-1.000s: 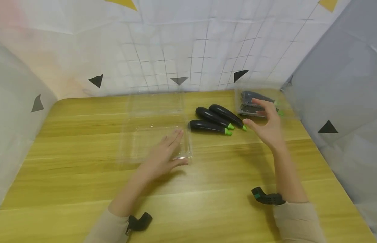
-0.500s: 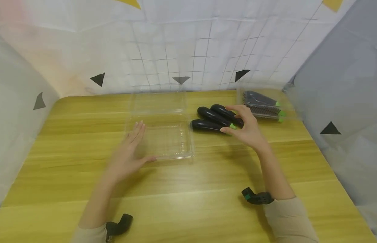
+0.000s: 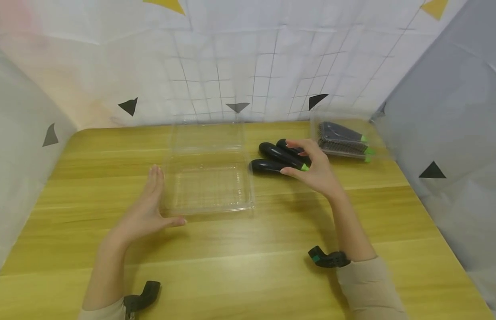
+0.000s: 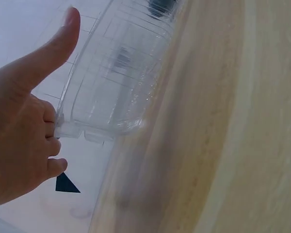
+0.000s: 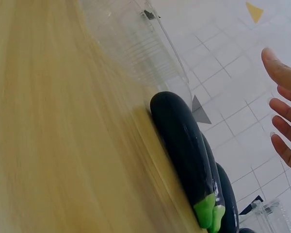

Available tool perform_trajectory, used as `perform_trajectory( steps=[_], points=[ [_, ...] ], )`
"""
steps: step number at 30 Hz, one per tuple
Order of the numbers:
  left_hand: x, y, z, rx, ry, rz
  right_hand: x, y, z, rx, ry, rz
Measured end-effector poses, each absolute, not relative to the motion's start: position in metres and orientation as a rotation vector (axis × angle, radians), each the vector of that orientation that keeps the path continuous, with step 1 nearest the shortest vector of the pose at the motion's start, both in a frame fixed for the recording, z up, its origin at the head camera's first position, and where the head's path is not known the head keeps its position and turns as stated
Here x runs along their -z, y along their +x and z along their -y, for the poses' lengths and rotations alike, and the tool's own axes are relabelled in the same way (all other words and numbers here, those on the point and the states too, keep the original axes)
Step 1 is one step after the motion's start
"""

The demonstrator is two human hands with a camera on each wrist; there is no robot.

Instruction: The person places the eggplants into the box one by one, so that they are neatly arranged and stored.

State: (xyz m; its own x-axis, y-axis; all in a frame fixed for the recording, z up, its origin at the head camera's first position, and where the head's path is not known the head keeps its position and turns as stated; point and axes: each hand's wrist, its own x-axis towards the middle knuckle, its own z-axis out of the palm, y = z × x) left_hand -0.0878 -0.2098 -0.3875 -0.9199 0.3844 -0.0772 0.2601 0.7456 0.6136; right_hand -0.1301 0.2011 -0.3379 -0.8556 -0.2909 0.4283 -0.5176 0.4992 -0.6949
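In the head view, a clear plastic clamshell box (image 3: pixel 208 189) lies with its lid folded back on the table. My left hand (image 3: pixel 142 218) is at the box's left side, fingers straight and thumb spread; the left wrist view has its knuckles right at the box's edge (image 4: pixel 70 128). Three dark eggplants (image 3: pixel 268 166) with green stems lie side by side just right of the box. Above their stem ends hovers my right hand (image 3: pixel 316 171), thumb and fingers apart with nothing between them, partly hiding them. In the right wrist view, a gap separates that hand (image 5: pixel 286 111) from the eggplants (image 5: pixel 182 145).
At the table's back right stands another clear plastic box (image 3: pixel 380 133) with several dark, green-stemmed eggplants (image 3: pixel 342 133) in it. A white sheet with grid lines (image 3: pixel 264 84) rises behind the wooden table (image 3: pixel 248 266), and grey-white sheets flank both sides.
My left hand has moved left, from over the box's right part to its left side. The right hand has moved left, from near the back right box to over the loose eggplants.
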Motion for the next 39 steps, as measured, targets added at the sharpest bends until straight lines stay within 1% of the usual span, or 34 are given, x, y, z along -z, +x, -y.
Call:
perform_trajectory(
  steps=[10,14,21,35,39],
  points=[
    [0.396,-0.085,0.206,-0.947,0.517,-2.693,0.354,-0.123,-0.202,-1.349,0.555,2.539],
    [0.396,-0.084,0.207,-0.994,0.477,-2.681,0.361,-0.128,-0.206,-1.326,0.562,2.532],
    [0.397,-0.085,0.21,-1.056,0.442,-2.657,0.39,-0.149,-0.222,-1.304,0.553,2.504],
    [0.395,-0.086,0.208,-1.065,0.429,-2.631,0.405,-0.158,-0.215,-1.306,0.638,2.486],
    [0.394,-0.088,0.207,-1.064,0.416,-2.611,0.41,-0.158,-0.214,-1.282,0.625,2.516]
  ],
)
